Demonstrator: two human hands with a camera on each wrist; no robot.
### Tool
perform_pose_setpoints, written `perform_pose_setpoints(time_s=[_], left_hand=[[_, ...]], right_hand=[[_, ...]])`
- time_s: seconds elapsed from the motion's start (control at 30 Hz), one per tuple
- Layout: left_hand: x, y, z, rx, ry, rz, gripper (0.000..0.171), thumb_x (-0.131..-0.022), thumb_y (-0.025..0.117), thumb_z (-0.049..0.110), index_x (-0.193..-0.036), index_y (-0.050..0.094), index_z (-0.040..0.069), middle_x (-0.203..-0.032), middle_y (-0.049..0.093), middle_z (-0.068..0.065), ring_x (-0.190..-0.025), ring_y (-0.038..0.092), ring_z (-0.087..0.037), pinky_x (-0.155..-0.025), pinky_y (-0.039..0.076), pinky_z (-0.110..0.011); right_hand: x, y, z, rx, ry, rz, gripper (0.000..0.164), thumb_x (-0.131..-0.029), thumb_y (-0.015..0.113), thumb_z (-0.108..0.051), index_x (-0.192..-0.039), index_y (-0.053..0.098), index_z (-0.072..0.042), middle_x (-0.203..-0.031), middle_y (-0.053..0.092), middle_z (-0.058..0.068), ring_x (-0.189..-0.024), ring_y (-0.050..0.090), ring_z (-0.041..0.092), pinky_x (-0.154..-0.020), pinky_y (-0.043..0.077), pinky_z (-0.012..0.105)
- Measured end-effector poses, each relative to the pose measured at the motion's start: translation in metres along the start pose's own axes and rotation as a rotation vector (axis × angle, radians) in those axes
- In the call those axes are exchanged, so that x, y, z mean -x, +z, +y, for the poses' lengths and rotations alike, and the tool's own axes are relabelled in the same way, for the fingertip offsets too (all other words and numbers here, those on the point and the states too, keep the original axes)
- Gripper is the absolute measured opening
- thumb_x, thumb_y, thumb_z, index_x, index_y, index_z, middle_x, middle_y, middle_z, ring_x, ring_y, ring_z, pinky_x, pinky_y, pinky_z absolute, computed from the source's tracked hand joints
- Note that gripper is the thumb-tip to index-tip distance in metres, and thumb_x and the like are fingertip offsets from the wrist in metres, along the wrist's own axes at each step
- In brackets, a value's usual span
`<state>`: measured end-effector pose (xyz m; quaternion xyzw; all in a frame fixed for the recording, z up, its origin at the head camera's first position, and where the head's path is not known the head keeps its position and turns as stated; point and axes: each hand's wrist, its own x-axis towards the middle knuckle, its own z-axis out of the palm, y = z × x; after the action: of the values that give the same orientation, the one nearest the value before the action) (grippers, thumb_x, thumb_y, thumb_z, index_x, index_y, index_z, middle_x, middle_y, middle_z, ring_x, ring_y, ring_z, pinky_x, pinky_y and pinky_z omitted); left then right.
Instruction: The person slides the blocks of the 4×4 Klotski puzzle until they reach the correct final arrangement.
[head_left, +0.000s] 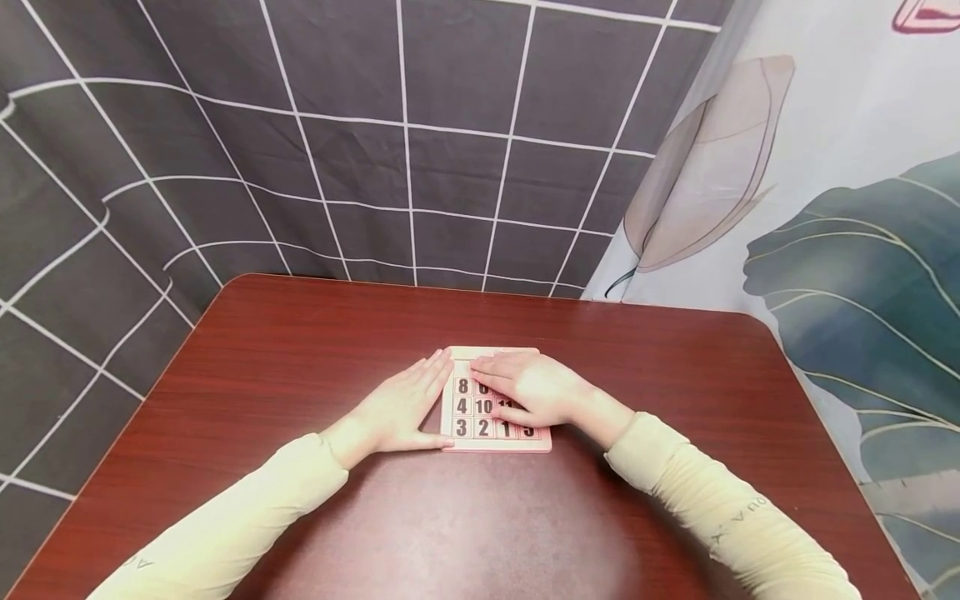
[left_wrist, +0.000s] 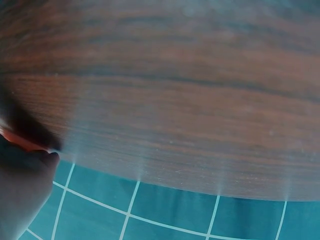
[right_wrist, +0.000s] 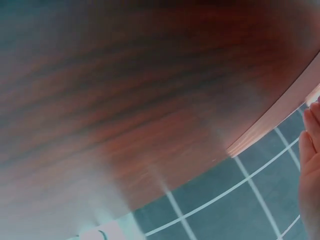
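A number slide puzzle (head_left: 483,446) with a pale frame and numbered tiles lies flat on the table. My left hand (head_left: 397,408) rests along its left side, fingers straight and reaching to the upper left corner, thumb stretched to the lower left corner. Over the upper right part of the tiles lies my right hand (head_left: 543,387), its extended fingers pointing left. Tiles 8, 4, 10, 3, 2 and 1 show, while that hand covers much of the upper and right tiles. In the right wrist view, the puzzle's pale side (right_wrist: 275,122) appears near the right edge.
The reddish-brown wooden table (head_left: 315,333) has rounded far corners. Behind it and at the left hangs a dark curtain (head_left: 450,167) with a white grid. A pale curtain with leaf prints (head_left: 862,275) hangs at the right.
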<state>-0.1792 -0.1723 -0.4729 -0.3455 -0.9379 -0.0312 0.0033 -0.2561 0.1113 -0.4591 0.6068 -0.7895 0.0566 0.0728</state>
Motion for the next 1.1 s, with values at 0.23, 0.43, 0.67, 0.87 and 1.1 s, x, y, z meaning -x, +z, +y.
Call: perform_pose_setpoints(time_s=[0.23, 0.43, 0.67, 0.87, 1.1], left_hand=[[0.000, -0.002, 0.002, 0.008, -0.003, -0.001, 0.112, -0.092, 0.067, 0.067, -0.162, 0.029, -0.011, -0.173, 0.023, -0.029, -0.162, 0.028, -0.039, -0.133, 0.031, -0.046], [0.000, -0.004, 0.002, 0.015, -0.005, -0.003, 0.111, -0.092, 0.067, 0.067, -0.162, 0.029, -0.011, -0.174, 0.023, -0.028, -0.162, 0.029, -0.039, -0.133, 0.032, -0.046], [0.000, -0.004, 0.003, 0.030, -0.006, 0.008, 0.112, -0.092, 0.068, 0.067, -0.163, 0.028, -0.011, -0.173, 0.024, -0.028, -0.162, 0.030, -0.039, -0.132, 0.033, -0.046], [0.000, -0.005, 0.003, 0.026, -0.010, 0.008, 0.113, -0.092, 0.068, 0.067, -0.163, 0.027, -0.011, -0.173, 0.025, -0.028, -0.161, 0.031, -0.039, -0.132, 0.033, -0.047], [-0.001, -0.004, 0.002, 0.011, -0.006, 0.000, 0.113, -0.092, 0.066, 0.068, -0.163, 0.028, -0.011, -0.173, 0.024, -0.029, -0.162, 0.029, -0.039, -0.133, 0.032, -0.046]], right_hand=[[-0.008, 0.003, -0.010, 0.014, -0.095, -0.007, 0.055, -0.100, 0.069, -0.036, -0.145, 0.064, -0.004, -0.146, 0.068, 0.009, -0.140, 0.063, 0.024, -0.122, 0.048, 0.039], [-0.011, 0.003, -0.009, 0.031, -0.063, -0.031, 0.055, -0.102, 0.067, -0.039, -0.146, 0.064, -0.005, -0.147, 0.068, 0.009, -0.140, 0.063, 0.024, -0.122, 0.048, 0.039], [-0.019, 0.002, -0.001, 0.084, 0.005, -0.045, 0.054, -0.103, 0.064, -0.039, -0.147, 0.063, -0.007, -0.150, 0.066, 0.007, -0.141, 0.062, 0.022, -0.121, 0.050, 0.038], [-0.019, 0.001, -0.001, 0.082, 0.022, -0.061, 0.055, -0.104, 0.062, -0.039, -0.149, 0.062, -0.007, -0.153, 0.063, 0.008, -0.144, 0.060, 0.022, -0.122, 0.048, 0.038], [-0.008, -0.002, -0.015, 0.051, -0.064, -0.024, 0.057, -0.102, 0.067, -0.035, -0.148, 0.061, -0.003, -0.151, 0.065, 0.011, -0.141, 0.062, 0.025, -0.122, 0.049, 0.041]])
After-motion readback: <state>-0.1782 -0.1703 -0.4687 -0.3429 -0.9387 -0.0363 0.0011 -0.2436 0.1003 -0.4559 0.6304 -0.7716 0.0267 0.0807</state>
